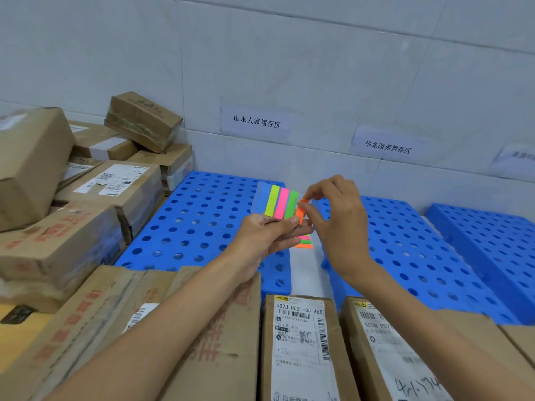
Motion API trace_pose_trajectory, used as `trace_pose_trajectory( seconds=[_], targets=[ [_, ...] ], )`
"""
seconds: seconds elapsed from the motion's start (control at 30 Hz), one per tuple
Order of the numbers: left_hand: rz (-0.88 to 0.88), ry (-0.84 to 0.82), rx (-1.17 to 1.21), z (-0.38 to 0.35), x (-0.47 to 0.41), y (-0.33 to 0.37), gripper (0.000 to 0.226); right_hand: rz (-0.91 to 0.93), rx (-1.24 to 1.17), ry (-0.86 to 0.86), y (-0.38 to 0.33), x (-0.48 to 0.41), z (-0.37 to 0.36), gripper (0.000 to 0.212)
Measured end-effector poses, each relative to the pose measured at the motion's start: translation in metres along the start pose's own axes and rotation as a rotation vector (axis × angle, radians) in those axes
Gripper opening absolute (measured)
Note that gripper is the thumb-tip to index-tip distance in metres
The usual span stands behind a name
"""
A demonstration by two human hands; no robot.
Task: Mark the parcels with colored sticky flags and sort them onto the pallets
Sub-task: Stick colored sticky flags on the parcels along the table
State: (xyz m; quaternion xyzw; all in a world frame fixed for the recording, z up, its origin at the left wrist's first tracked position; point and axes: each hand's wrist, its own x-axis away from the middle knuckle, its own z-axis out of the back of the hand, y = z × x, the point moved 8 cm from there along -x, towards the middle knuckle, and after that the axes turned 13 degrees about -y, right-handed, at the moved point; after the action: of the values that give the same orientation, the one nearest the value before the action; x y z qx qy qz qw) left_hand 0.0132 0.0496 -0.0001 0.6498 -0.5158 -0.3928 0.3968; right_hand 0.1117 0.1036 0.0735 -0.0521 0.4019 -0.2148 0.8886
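Head view: left fingers [282,227] around flag card [275,202], right fingers [315,193] in pinch on half-hidden orange flag [300,211].

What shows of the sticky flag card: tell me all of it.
The sticky flag card is a clear plastic sheet carrying strips of blue, yellow-green, pink, green and orange film. It stands tilted above the blue pallet, its lower edge pinched by the left hand. The right hand pinches the orange flag at its right edge, which curls away from the sheet.
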Motion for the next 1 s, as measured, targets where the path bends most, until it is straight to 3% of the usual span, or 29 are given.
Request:
trace_pose_trajectory(
  seconds=[0.2, 0.33, 0.5, 0.7, 1.0],
  targets=[
    [0.013, 0.014, 0.018, 0.002, 0.000, -0.002, 0.018, 0.072, 0.113, 0.045, -0.004, -0.003, 0.001, 0.007],
    [0.021, 0.013, 0.061, 0.001, -0.001, -0.003, 0.017, 0.151, 0.034, 0.025, -0.008, -0.001, -0.006, 0.012],
    [0.023, 0.019, 0.069, 0.002, -0.001, -0.004, 0.019, 0.143, 0.017, 0.033, -0.009, 0.000, -0.006, 0.005],
    [0.012, 0.038, 0.042, 0.006, 0.001, 0.000, 0.024, 0.143, 0.210, 0.154, -0.011, 0.000, 0.006, 0.006],
    [-0.013, 0.131, 0.059, 0.017, 0.032, 0.049, 0.018, 0.256, -0.063, 0.061, -0.057, -0.037, 0.007, 0.016]
  ],
)
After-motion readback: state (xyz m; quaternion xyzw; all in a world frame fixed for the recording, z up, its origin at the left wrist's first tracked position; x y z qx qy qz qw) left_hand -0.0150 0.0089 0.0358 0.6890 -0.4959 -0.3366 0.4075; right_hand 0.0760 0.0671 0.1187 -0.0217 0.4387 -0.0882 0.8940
